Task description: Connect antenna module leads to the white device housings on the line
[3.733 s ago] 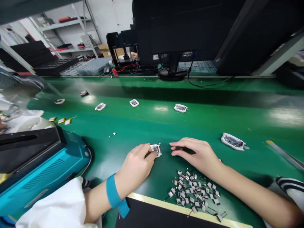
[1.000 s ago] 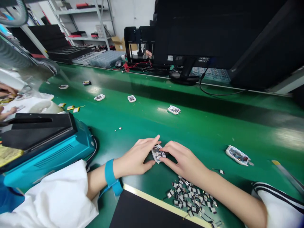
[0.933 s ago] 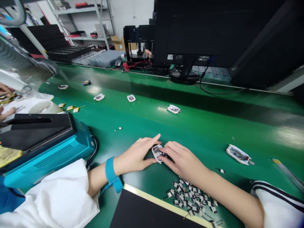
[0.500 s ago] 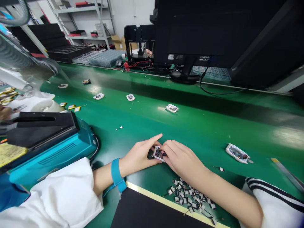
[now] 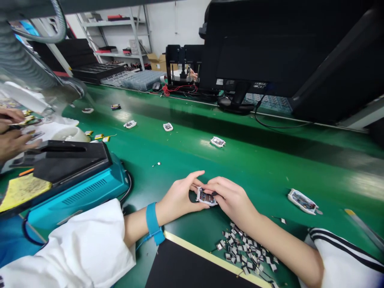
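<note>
My left hand and my right hand meet over a small white-framed circuit board module, holding it by its edges just above the green bench surface. The fingers hide part of the module. A blue wrist strap circles my left wrist. Below my right forearm lies a heap of small black-and-silver pieces. Another white-framed module rests to the right of my right hand.
Several similar modules lie farther along the bench. A teal machine stands to my left, and a co-worker's hands work beyond it. A black mat with a yellow edge sits at the near edge. A monitor stands at the back.
My hands have closed in around the module and lifted it a little, and its face now turns more toward me. The view has shifted slightly, moving the bench items rightward.
</note>
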`<state>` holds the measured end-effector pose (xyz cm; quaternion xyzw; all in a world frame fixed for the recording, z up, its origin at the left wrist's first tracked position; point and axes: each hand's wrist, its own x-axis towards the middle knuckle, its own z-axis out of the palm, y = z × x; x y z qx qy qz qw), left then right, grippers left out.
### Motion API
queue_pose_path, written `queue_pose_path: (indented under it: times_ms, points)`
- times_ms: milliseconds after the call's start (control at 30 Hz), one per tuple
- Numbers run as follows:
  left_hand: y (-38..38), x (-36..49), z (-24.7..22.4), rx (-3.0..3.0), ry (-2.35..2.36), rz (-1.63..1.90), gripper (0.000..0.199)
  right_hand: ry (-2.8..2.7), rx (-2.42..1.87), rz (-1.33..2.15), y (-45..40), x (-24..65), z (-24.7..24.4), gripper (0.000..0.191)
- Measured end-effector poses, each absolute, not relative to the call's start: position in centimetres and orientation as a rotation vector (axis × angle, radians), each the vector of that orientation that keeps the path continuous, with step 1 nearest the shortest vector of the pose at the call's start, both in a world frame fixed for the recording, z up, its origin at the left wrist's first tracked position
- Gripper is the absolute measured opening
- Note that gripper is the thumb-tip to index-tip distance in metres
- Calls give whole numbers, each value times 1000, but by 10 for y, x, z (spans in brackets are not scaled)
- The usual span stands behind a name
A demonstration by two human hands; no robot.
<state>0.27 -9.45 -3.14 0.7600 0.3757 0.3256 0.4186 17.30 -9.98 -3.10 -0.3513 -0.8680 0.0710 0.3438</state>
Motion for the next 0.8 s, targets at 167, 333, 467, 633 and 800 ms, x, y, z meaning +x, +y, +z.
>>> queue_pose_path:
  times_ms: [167, 333, 467, 633, 800]
  points:
    - [-97, 2, -31, 2036, 1013, 830, 62, -2409, -977, -129, -104, 173, -24, 19]
    - [-98, 4, -29, 1962, 974, 877, 61, -2310, -1011, 29, -102, 170, -24, 13]
    - [-98, 4, -27, 1856, 964, 882, 61, -2147, -1002, 305, -95, 169, -30, 7]
    - [-95, 3, -29, 1823, 977, 834, 58, -2144, -1041, 418, -94, 170, -33, 12]
    - [-93, 3, -32, 1790, 1031, 797, 54, -2447, -1054, 149, -99, 176, -30, 18]
